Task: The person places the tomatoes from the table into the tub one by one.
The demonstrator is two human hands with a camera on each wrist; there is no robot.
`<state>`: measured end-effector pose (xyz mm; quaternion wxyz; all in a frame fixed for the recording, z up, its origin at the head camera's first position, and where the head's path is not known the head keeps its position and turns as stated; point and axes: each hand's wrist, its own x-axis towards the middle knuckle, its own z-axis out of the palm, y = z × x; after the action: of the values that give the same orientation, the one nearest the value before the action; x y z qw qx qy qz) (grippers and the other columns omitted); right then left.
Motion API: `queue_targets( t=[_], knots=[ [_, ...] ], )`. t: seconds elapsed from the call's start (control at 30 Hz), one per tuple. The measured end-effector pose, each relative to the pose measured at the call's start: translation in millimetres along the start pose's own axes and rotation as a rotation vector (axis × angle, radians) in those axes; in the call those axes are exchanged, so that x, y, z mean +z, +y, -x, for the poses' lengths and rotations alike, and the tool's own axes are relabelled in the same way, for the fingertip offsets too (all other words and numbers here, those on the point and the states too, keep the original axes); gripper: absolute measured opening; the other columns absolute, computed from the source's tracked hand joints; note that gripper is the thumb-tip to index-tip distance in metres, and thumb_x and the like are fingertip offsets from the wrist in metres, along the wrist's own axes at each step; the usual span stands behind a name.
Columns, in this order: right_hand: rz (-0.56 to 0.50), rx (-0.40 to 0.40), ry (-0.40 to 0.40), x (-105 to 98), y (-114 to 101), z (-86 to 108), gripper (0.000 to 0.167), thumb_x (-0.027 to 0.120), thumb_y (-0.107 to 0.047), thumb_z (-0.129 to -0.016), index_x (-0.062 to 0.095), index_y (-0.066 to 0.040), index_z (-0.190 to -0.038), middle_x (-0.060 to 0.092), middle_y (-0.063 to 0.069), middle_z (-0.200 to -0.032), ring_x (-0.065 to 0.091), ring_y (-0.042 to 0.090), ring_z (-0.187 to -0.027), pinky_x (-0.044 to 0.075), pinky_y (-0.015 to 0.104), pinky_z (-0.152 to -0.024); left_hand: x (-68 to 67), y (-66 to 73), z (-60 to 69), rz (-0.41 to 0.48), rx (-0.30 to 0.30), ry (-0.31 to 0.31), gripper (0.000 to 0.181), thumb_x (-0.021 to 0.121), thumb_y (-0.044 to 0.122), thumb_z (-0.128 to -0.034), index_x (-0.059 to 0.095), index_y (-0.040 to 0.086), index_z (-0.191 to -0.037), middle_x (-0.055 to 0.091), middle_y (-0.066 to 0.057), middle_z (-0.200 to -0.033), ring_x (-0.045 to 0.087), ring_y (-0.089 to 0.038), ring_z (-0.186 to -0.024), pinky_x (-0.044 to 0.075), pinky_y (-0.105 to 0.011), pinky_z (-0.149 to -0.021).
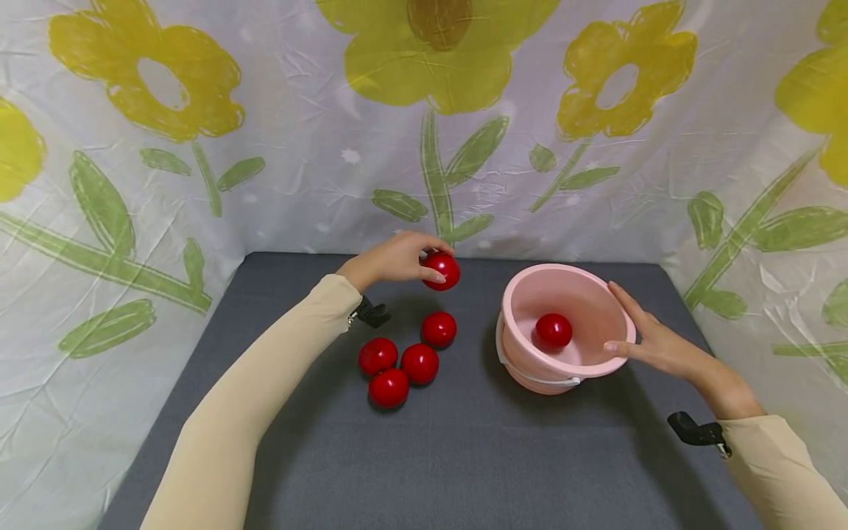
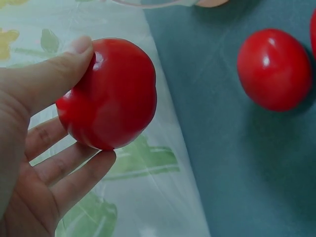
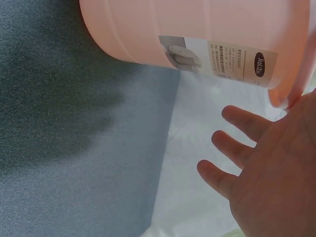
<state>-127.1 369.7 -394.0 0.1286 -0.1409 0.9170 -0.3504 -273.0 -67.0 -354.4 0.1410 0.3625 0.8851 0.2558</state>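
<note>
My left hand [image 1: 400,258] holds a glossy red tomato [image 1: 442,271] above the back part of the table. In the left wrist view the thumb lies on top of that tomato [image 2: 111,94] and fingertips support it from below. Several more tomatoes [image 1: 420,364] lie in a loose group under and in front of this hand. A pink bucket [image 1: 523,368] stands to the right, with one tomato [image 1: 553,331] inside. On the bucket's right rim my right hand [image 1: 662,350] grips with thumb and forefinger; the other three fingers [image 3: 237,148] stretch out free beside the wall.
A dark grey cloth covers the table [image 1: 424,456]. A pale curtain [image 1: 298,147] with yellow flowers hangs at the back and both sides. The bucket's white handle [image 1: 536,379] hangs down at its front. A printed label [image 3: 222,59] is on the bucket's outer wall.
</note>
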Motion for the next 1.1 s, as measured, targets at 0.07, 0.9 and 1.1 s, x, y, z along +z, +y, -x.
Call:
queue_targets(
  t=[0.07,0.9,1.1],
  knots=[
    [0.001,-0.003,0.002,0,0,-0.2,0.106,0.071,-0.025,-0.087,-0.006,-0.030,-0.160,0.003,0.024,-0.165,0.008,0.056,-0.147,0.018,0.082,-0.103,-0.6,4.4,-2.6,-0.001,0.011,0.001,0.049,0.074,0.027,-0.0887,0.061,0.016,-0.135,0.064,-0.003,-0.133,0.060,-0.024,-0.120,0.055,-0.036,-0.097],
    [0.023,-0.007,0.005,0,1,-1.5,0.106,0.071,-0.026,-0.087,-0.005,-0.026,-0.160,0.005,0.025,-0.165,0.010,0.057,-0.146,0.020,0.082,-0.102,0.9,45.3,-33.8,-0.013,0.101,-0.010,0.048,0.074,0.030,-0.0893,0.061,0.020,-0.135,0.063,0.001,-0.134,0.059,-0.018,-0.119,0.052,-0.032,-0.100],
    [0.029,-0.010,0.009,0,1,-0.2,0.106,0.071,-0.026,-0.087,-0.006,-0.026,-0.160,0.005,0.027,-0.164,0.011,0.059,-0.145,0.020,0.082,-0.101,0.0,57.3,-43.2,-0.031,0.135,-0.016,0.050,0.074,0.030,-0.0895,0.060,0.016,-0.135,0.062,0.000,-0.135,0.058,-0.018,-0.121,0.051,-0.031,-0.101]
  ],
)
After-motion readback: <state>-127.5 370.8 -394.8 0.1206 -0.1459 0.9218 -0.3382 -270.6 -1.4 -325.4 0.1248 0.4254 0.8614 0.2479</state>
